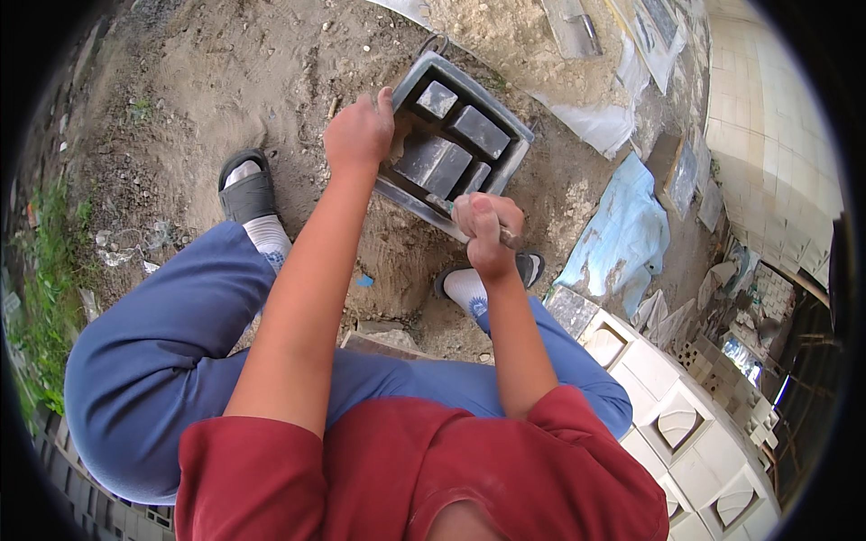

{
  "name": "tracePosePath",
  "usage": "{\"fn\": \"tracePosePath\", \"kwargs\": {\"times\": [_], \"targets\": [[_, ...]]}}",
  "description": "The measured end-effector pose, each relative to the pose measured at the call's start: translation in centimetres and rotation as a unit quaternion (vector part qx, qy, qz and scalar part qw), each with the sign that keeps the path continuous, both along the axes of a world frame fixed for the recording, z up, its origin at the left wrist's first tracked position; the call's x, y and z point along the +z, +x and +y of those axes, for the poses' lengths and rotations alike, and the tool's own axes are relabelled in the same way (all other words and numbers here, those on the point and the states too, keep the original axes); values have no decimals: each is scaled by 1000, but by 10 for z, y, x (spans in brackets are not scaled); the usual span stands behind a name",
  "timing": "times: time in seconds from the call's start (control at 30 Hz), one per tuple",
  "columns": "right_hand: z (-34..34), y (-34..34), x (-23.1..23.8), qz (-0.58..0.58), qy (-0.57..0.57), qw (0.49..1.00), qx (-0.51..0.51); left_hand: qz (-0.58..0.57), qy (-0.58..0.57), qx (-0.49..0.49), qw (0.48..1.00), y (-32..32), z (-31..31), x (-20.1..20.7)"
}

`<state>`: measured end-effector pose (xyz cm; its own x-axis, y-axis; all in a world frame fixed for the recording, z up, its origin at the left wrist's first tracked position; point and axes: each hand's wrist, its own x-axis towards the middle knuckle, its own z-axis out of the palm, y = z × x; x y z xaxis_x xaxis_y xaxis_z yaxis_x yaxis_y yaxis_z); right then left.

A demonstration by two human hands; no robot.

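Note:
A grey rectangular mould point(525, 155) with dark raised blocks inside lies tilted on the ground between my feet. My left hand point(359, 133) is closed at its left rim, thumb uppermost; the fingertips are partly hidden. Over the mould's near right corner, my right hand point(488, 230) is wrapped round a slim hand tool point(439, 202). The tool's narrow end points left to the near rim, and its butt pokes out beyond my fist. I cannot make out what kind of tool it is.
Pale hollow blocks point(651, 380) are stacked at my right. A crumpled light-blue sheet point(622, 230) lies beyond my right foot. A trowel point(586, 32) rests on a board at the far right, near a sand heap point(496, 41). Weeds point(45, 279) grow at the left.

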<state>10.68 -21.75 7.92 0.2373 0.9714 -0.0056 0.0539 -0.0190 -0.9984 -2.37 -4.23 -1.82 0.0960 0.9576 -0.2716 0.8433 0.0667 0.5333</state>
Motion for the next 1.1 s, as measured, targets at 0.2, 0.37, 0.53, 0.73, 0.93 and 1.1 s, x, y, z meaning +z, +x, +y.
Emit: {"fn": "tracePosePath", "kwargs": {"times": [0.2, 0.37, 0.53, 0.73, 0.93, 1.1], "targets": [[-11, 8, 3, 42, -39, 998, -20, 2, -12, 4, 1000, -3, -1, 0], [-6, 9, -19, -109, -57, 992, 20, -2, -27, 16, 1000, -5, 0, 0], [-23, 18, -15, 11, 25, 1000, -15, -1, -29, 9, 1000, -4, -2, 2], [-15, 10, 2, 2, 17, 1000, -20, -5, -21, 26, 999, -4, 0, 4], [-14, 11, -24, 30, -89, 996, -10, 0, -26, 26, 999, -7, 1, -7], [-23, 6, -29, -17, -17, 1000, -10, 3, -32, 26, 999, -1, 2, 0]]}}
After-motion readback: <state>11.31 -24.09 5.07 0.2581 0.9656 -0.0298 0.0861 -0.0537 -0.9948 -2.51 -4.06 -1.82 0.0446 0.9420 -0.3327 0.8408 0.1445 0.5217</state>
